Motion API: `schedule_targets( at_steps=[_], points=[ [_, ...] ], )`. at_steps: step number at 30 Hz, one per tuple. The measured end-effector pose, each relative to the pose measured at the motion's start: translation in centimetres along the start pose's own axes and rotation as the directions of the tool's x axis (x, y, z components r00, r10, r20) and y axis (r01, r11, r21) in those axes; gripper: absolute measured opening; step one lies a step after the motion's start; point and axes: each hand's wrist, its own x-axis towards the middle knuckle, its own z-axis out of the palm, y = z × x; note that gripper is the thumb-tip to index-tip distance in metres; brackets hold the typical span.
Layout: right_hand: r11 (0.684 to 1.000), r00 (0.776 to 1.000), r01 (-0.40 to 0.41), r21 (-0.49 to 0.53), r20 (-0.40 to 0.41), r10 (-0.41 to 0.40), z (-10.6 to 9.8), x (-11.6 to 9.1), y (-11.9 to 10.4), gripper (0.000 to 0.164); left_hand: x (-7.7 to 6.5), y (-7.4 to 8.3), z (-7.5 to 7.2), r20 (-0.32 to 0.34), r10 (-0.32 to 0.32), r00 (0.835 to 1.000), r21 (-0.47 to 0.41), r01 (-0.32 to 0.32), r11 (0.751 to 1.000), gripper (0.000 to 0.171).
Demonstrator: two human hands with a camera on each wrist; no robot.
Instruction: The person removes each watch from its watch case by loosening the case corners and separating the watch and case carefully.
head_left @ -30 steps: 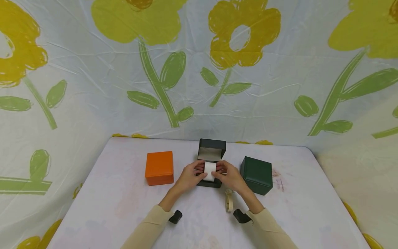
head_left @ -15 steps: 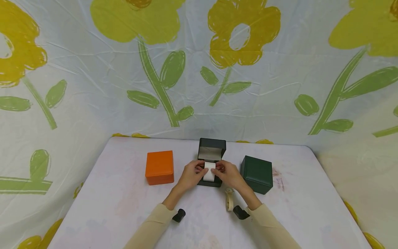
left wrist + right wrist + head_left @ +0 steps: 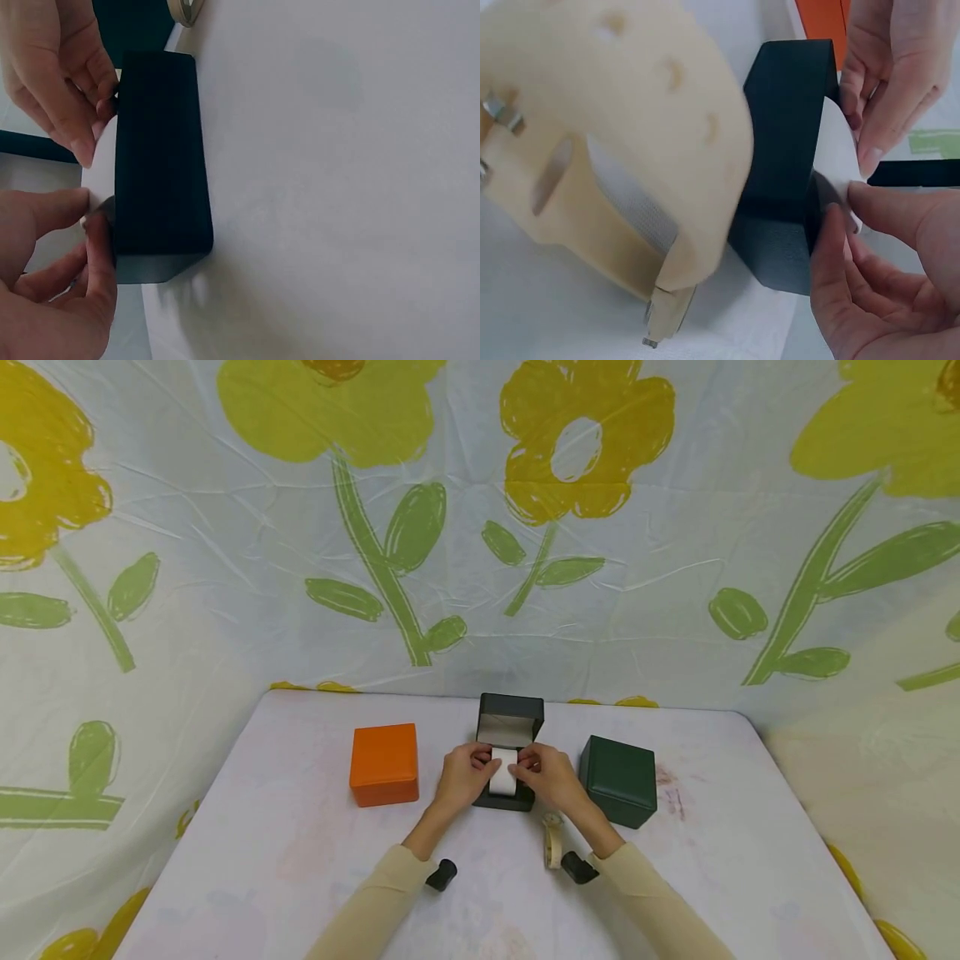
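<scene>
A black watch box point(image 3: 511, 706) stands at the middle of the table with its lid raised, showing a pale lining. Inside its base lies a white watch cushion point(image 3: 503, 770), partly sticking up above the box walls. My left hand point(image 3: 461, 777) pinches the cushion's left edge between thumb and forefinger. On the opposite side my right hand point(image 3: 553, 775) pinches the right edge in the same way. The right wrist view shows the cushion point(image 3: 834, 150) curving up between both hands. A cream-strapped wristwatch point(image 3: 552, 843) lies below my right hand, its strap point(image 3: 697, 112) large in the right wrist view.
To the left sits a closed orange box point(image 3: 384, 764). A closed dark green box point(image 3: 619, 781) is at the right, close to my right hand. The pale tablecloth point(image 3: 300, 860) reaches back to a hanging cloth printed with yellow flowers point(image 3: 588, 443).
My left wrist and forearm have shifted slightly to the right, and the right forearm slightly inward. Both hands stay at the cushion's sides. The boxes and wristwatch have not moved.
</scene>
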Motion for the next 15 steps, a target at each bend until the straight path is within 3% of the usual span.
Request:
schedule_targets(
  at_steps=[15],
  points=[
    [0.998,0.998,-0.056,-0.037,-0.029,0.055,0.27,0.64,-0.67,0.014,0.69,0.68,1.00,-0.106,-0.085,0.991,0.039,0.090,0.995,0.018]
  ],
)
